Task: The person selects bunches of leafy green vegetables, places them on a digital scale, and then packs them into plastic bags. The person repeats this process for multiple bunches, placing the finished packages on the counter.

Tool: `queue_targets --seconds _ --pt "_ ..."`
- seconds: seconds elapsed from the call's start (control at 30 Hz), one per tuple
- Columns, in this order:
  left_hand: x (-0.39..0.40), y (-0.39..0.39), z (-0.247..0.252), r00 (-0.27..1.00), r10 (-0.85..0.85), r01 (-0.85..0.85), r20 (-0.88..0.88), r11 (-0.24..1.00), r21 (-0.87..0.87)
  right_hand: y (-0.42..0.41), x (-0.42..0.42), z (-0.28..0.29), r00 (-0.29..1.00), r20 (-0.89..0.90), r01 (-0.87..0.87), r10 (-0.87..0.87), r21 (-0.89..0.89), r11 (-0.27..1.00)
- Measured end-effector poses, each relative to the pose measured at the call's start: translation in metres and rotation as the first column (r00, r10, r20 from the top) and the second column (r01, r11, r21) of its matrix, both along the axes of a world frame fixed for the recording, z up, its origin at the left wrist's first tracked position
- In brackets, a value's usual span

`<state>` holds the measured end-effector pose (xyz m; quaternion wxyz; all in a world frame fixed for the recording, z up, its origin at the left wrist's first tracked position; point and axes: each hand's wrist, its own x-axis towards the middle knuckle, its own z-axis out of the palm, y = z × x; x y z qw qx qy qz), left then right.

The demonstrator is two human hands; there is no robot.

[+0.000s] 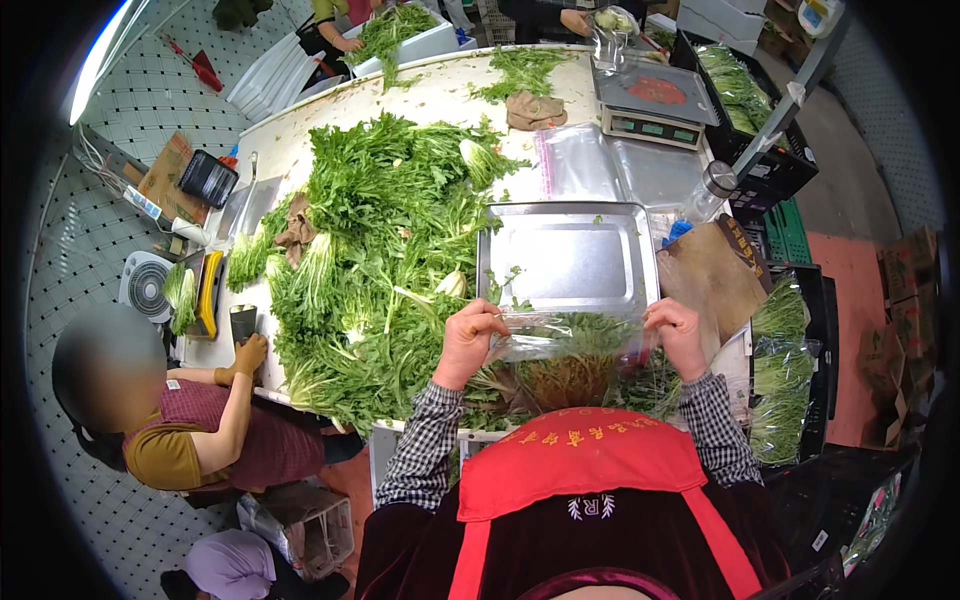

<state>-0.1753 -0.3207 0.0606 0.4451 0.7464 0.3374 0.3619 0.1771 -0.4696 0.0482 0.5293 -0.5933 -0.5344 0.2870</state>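
A clear plastic bag [574, 337] with leafy greens inside lies in front of me, across the near edge of a shiny metal tray [566, 255]. My left hand [472, 337] pinches the bag's left upper corner between thumb and fingers. At the opposite corner, my right hand [675, 334] grips the film in the same way. Reddish-brown stems show through the plastic below the tray. To the left spreads a large heap of loose leafy greens [390, 202]. A few leaf scraps lie on the tray.
Flat plastic bags [581, 161] lie beyond the tray, near a digital scale [652, 101]. A cardboard piece [712, 277] and a lidded jar [712, 187] stand right. Crates with bagged greens [780, 375] line the right side. A co-worker [217, 427] works at the left edge.
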Motion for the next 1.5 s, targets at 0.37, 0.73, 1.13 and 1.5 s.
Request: queue_targets --seconds 0.37,0.73,1.13,1.5 --pt "-0.003 -0.002 0.004 0.998 -0.035 0.036 -0.05 0.999 0.033 -0.022 -0.015 0.015 0.873 -0.38 0.174 -0.304 -0.34 0.924" --pt "-0.014 -0.056 0.022 0.982 0.16 -0.188 -0.099 0.849 -0.494 -0.06 -0.042 0.033 0.659 -0.747 -0.376 -0.085 -0.425 0.823" --pt "-0.026 -0.102 -0.055 0.999 0.015 0.016 0.032 0.614 -0.789 -0.069 -0.042 -0.021 0.727 -0.672 -0.363 -0.141 -0.551 0.752" --pt "-0.045 -0.099 -0.063 0.992 -0.077 0.123 0.096 0.584 -0.802 -0.078 -0.043 -0.016 0.847 -0.531 -0.341 -0.018 -0.569 0.748"
